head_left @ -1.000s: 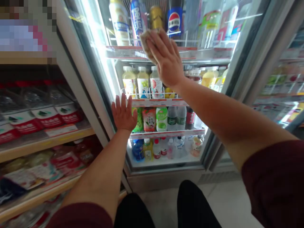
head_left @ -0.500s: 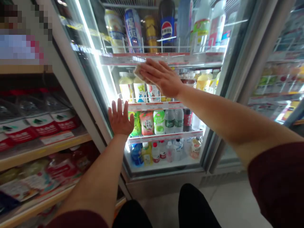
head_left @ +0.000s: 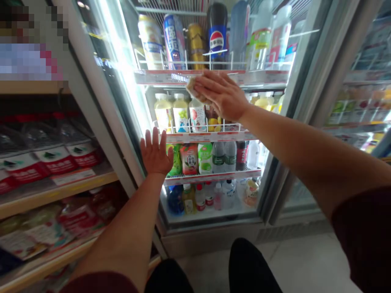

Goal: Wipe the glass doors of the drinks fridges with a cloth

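A glass cooler door [head_left: 210, 221] stands shut in front of lit shelves of drinks. My right hand [head_left: 221, 93] presses a pale cleaning cloth [head_left: 193, 87] against the glass, level with the upper shelf edge. Only the cloth's left end shows past my fingers; the rest lies under the palm. Lower and to the left, my left hand [head_left: 157, 156] rests with spread fingers on the glass near the door's left frame, holding nothing. Behind the glass are a cola bottle [head_left: 217, 36] on the top shelf and juice bottles [head_left: 181, 112] below.
To the left, wooden shelves hold packs of water bottles [head_left: 51, 156] with red labels and other bottled drinks [head_left: 82, 215]. A second cooler door [head_left: 351, 106] stands on the right. Grey floor [head_left: 293, 256] lies below, around my legs.
My right hand has slid to the right across the glass with the cloth, uncovering more of the juice bottles. My left hand stays in nearly the same place.
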Available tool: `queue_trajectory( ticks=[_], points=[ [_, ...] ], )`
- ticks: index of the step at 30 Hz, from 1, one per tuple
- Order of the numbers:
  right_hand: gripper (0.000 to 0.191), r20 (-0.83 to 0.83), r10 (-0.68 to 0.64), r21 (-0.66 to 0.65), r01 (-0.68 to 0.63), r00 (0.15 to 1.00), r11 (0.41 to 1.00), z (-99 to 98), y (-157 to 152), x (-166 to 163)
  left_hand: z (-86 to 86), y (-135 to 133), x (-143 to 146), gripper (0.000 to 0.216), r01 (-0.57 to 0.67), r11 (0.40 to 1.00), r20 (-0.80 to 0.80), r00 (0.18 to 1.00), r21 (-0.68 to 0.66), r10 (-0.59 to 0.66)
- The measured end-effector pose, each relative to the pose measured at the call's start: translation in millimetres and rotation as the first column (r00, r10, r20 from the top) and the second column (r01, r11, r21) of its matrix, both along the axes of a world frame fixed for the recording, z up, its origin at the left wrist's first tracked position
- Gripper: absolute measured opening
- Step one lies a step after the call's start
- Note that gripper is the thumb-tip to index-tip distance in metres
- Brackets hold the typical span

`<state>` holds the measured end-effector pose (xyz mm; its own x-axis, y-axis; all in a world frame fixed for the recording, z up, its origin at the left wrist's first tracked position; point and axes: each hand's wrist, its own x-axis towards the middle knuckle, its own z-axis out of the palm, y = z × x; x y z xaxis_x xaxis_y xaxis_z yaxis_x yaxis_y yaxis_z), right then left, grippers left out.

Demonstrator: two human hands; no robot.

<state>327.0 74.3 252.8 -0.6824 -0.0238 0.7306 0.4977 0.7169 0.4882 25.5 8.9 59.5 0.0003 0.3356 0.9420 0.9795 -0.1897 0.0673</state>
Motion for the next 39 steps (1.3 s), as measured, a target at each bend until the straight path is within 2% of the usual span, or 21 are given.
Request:
queue_trajectory(
  ticks=[2,4,5,8,10,12,14,15,16,20,22,25,27,30,31,32,34,36,37,38,39],
  points=[
    [0.064,-0.214,-0.003,0.013,0.006,0.977,1.0,3.8,2.5,2.2,0.2,-0.5,0.6,0.07,-0.02,1.0,-0.009,1.0,0.01,0.02],
    [0.064,-0.306,0.003,0.017,0.003,0.952,1.0,1.4,3.5,3.5,0.4,-0.9,1.1,0.071,-0.02,1.0,-0.005,1.0,0.01,0.02],
    [0.063,-0.266,0.012,0.019,-0.007,0.964,1.0,-1.4,3.5,4.3,0.5,-1.0,1.1,0.071,-0.012,1.0,0.0,1.0,0.008,0.012],
    [0.059,0.022,0.041,0.017,-0.041,0.999,0.999,-6.3,3.8,8.9,0.7,-0.6,0.6,0.071,0.019,1.0,0.019,1.0,0.007,-0.019],
    [0.059,0.077,0.044,0.018,-0.045,0.996,0.999,-1.8,5.5,12.9,0.7,0.0,-0.1,0.07,0.027,1.0,0.031,0.999,0.014,-0.028],
    [0.062,-0.091,0.032,0.019,-0.03,0.995,0.999,4.9,7.9,15.2,0.6,0.5,-0.6,0.07,0.028,0.999,0.032,0.999,0.02,-0.029],
    [0.065,-0.31,0.023,0.02,-0.018,0.951,1.0,7.3,9.6,15.0,0.6,0.6,-0.9,0.069,0.03,0.999,0.028,0.999,0.024,-0.031],
    [0.066,-0.364,0.027,0.018,-0.022,0.931,1.0,6.0,10.2,14.2,0.6,0.5,-0.8,0.069,0.031,0.999,0.028,0.999,0.024,-0.032],
    [0.065,-0.36,0.035,0.013,-0.033,0.932,0.999,3.5,11.0,13.3,0.6,0.3,-0.7,0.069,0.033,0.999,0.028,0.999,0.024,-0.033],
    [0.064,-0.132,0.08,-0.013,-0.083,0.988,0.996,0.4,21.6,13.1,0.3,-0.9,0.0,0.069,0.02,1.0,0.009,1.0,0.021,-0.02],
    [0.068,-0.263,0.125,0.01,-0.127,0.957,0.992,8.3,30.1,14.7,0.1,-1.1,0.1,0.069,0.007,1.0,-0.004,1.0,0.021,-0.007],
    [0.071,-0.51,0.174,0.04,-0.179,0.842,0.983,17.2,32.5,15.3,-0.3,-0.6,-0.4,0.068,0.011,1.0,0.002,1.0,0.021,-0.011],
    [0.068,-0.453,0.134,0.016,-0.142,0.882,0.99,13.6,23.9,14.2,-0.4,0.1,-1.1,0.068,0.016,1.0,0.005,1.0,0.023,-0.017],
    [0.061,-0.086,0.045,0.014,-0.044,0.995,0.999,4.0,10.8,14.7,-0.6,1.1,-1.9,0.067,0.021,0.999,0.01,1.0,0.03,-0.022],
    [0.059,-0.01,0.029,0.032,-0.028,1.0,0.999,3.6,10.5,16.2,-0.7,1.1,-2.1,0.067,0.027,0.999,0.016,1.0,0.031,-0.027],
    [0.059,-0.012,0.024,0.055,-0.023,1.0,0.998,5.4,13.0,18.3,-0.7,1.0,-2.1,0.067,0.031,0.999,0.018,0.999,0.026,-0.031],
    [0.063,-0.246,0.043,0.098,-0.02,0.968,0.995,13.8,24.1,23.2,-0.8,0.2,-1.8,0.068,0.028,0.999,0.013,1.0,0.015,-0.028],
    [0.069,-0.558,0.081,0.117,-0.018,0.826,0.993,21.7,36.0,26.7,-0.8,-0.8,-1.2,0.068,0.024,1.0,0.006,1.0,-0.002,-0.024],
    [0.07,-0.636,0.094,0.116,-0.025,0.766,0.993,22.8,39.4,27.1,-0.8,-1.2,-0.9,0.069,0.023,1.0,0.006,1.0,-0.008,-0.023],
    [0.071,-0.648,0.102,0.113,-0.037,0.754,0.993,21.3,40.1,26.2,-0.8,-1.5,-0.7,0.069,0.023,1.0,0.007,1.0,-0.014,-0.023],
    [0.069,-0.602,0.102,0.103,-0.049,0.792,0.993,17.1,38.0,23.9,-0.8,-1.5,-0.6,0.069,0.024,1.0,0.01,1.0,-0.017,-0.023]
  ],
)
